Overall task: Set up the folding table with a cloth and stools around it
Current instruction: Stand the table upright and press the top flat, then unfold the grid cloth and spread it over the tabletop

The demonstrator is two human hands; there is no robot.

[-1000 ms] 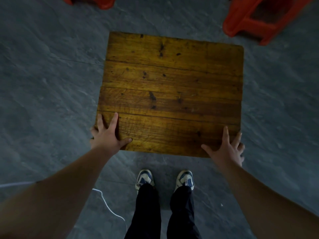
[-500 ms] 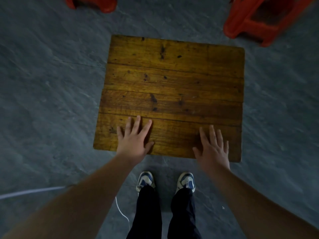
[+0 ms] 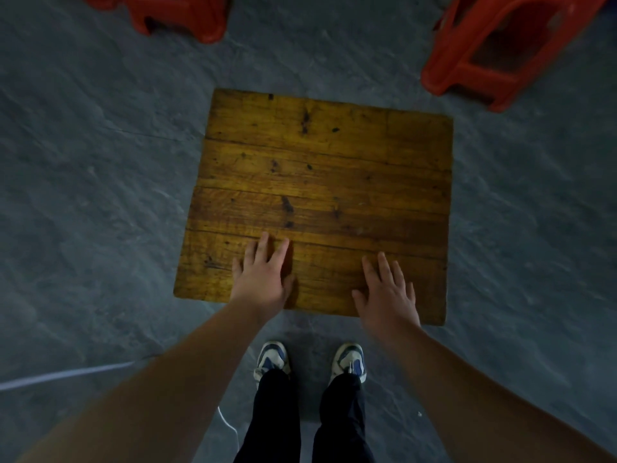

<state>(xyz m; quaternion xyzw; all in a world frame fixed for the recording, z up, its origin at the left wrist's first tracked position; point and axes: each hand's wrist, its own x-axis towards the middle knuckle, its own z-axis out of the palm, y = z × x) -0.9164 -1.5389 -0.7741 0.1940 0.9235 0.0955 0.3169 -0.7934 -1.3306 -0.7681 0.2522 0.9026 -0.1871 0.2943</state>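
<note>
You press your left hand [image 3: 263,279] and right hand [image 3: 387,292], fingers spread flat, on the near edge of the bare table [image 3: 320,182], likely testing its steadiness, with red stools [image 3: 494,51] beyond.

— What is the table [image 3: 320,182] made of?

— Wood: yellow-brown planks with a worn varnish, a dull sheen toward the middle, dark knots and stains along the grain, and thin seams between the boards.

— And beyond the table's far edge?

— Two stools, one off the far left corner [image 3: 180,15] and one off the far right corner [image 3: 500,51], both red moulded plastic, smooth and slightly glossy.

— The floor [image 3: 100,195] around the table?

— Grey, matt, stone-like, with a rough streaked texture.
</note>
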